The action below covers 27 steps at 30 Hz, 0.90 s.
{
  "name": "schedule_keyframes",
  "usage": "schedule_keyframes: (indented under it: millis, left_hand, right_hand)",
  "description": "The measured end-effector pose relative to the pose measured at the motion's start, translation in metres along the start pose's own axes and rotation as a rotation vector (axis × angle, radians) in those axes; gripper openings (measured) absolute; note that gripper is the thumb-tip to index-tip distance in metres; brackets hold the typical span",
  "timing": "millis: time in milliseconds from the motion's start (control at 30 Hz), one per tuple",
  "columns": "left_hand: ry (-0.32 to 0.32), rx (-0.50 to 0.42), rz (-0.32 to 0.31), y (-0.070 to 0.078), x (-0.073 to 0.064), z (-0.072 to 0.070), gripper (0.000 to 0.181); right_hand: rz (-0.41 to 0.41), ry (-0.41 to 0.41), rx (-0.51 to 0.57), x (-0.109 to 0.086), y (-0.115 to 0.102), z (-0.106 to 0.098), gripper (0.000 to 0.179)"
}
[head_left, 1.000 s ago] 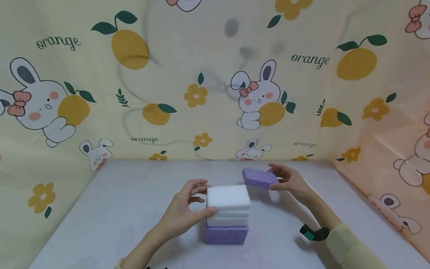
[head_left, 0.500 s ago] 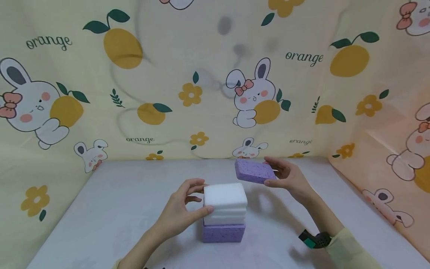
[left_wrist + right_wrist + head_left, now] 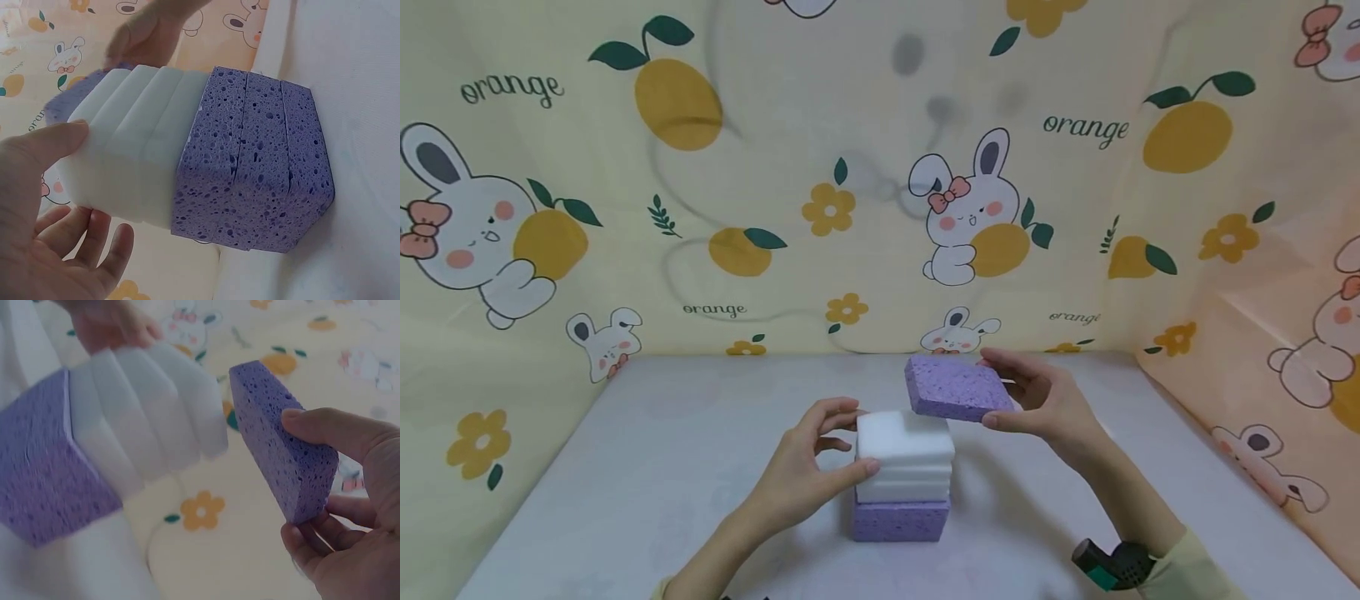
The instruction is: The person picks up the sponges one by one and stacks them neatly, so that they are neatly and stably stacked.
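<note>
A stack rises from the table, with purple speckled sponges (image 3: 901,522) at the bottom and several white sponges (image 3: 904,442) above them. At the stack's left side, my left hand (image 3: 801,471) holds the upper white sponges, thumb on the near face and fingertips at the far side. My right hand (image 3: 1048,404) grips another purple sponge (image 3: 957,388) by its right end, thumb on one side and fingers on the other. That sponge hovers tilted just above and behind the stack's top; in the right wrist view a gap separates it from the white sponges (image 3: 153,412).
The white tabletop (image 3: 685,442) spreads around the stack. Behind it hangs a cream cloth (image 3: 880,275) printed with rabbits, oranges and flowers, and it continues along both sides. A dark strap with a small device (image 3: 1112,565) sits on my right wrist.
My right hand has lifted the purple sponge and carried it left, from the stack's right to over its back edge. The left hand stays at the white sponges.
</note>
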<state>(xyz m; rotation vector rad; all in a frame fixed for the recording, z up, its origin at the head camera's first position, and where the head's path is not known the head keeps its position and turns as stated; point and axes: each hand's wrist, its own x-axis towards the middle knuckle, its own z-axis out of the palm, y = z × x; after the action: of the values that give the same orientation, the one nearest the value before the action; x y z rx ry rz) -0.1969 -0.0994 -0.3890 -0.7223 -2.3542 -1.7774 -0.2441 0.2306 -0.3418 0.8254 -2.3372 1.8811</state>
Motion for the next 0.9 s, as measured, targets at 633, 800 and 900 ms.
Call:
schedule_keyframes:
  millis: [633, 800, 900]
  left_hand:
    - [0.020, -0.026, 0.033, -0.002, 0.000, 0.000, 0.065]
    - [0.014, -0.038, 0.028, -0.001, 0.000, 0.001, 0.067]
    - [0.012, -0.041, 0.031, 0.000, 0.000, 0.001, 0.068]
  right_hand:
    - [-0.176, -0.042, -0.101, -0.005, -0.007, 0.060, 0.075]
    - [-0.183, -0.024, -0.099, -0.006, -0.006, 0.062, 0.072]
    - [-0.180, -0.029, -0.112, -0.006, -0.006, 0.062, 0.073]
